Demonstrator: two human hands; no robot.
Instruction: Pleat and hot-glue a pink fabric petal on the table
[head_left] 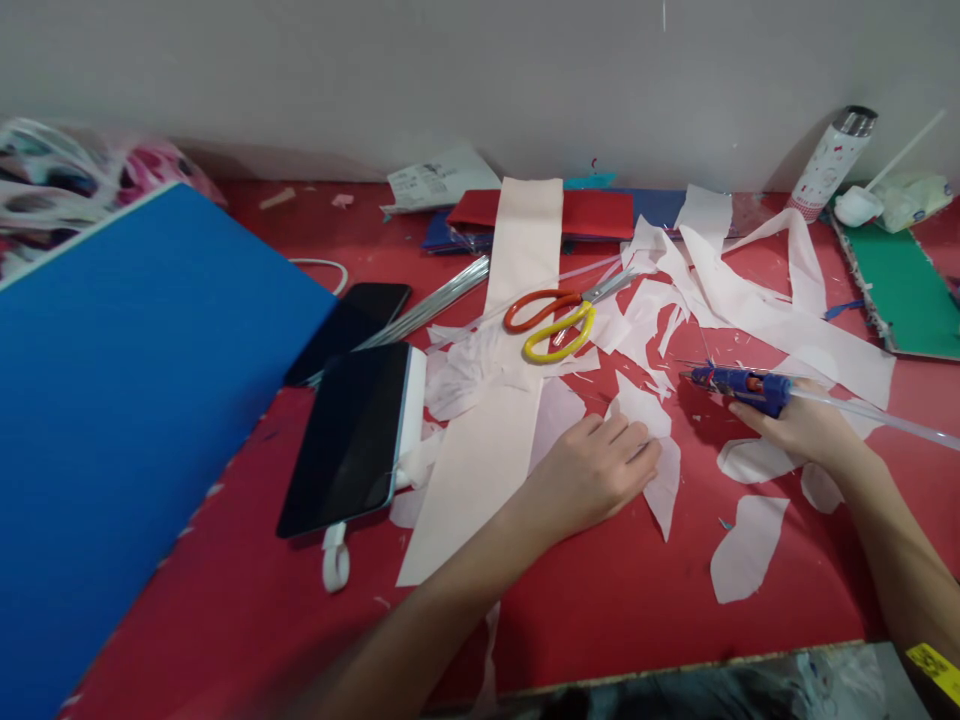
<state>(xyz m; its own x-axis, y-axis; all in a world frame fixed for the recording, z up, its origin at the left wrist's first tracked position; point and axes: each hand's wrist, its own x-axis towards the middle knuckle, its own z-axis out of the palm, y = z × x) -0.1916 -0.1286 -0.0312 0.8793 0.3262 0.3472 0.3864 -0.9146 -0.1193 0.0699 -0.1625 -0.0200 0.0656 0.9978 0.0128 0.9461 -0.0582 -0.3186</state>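
Starting on the far left, a big blue board [127,430] leans in over the red bench [630,630], with a black tablet [346,440] beside it and a phone [352,330] just above that. Moving right, there's the left hand [592,480] pressing down, fingers [619,435] spread wide and flat, tips just touching a torn pink paper scrap [663,490]. A long pink paper strip [480,480] runs just beside it, and orange-and-yellow scissors [551,322] lie near. Now the right hand [799,425], fingers curled around a blue glue gun [742,385]! Its nozzle points left, toward the left hand, long axis nearly level, a clear glue stick [877,418] trailing out right. No writing readable on it. Far right, a patterned flask [829,165] and a green board [900,290].
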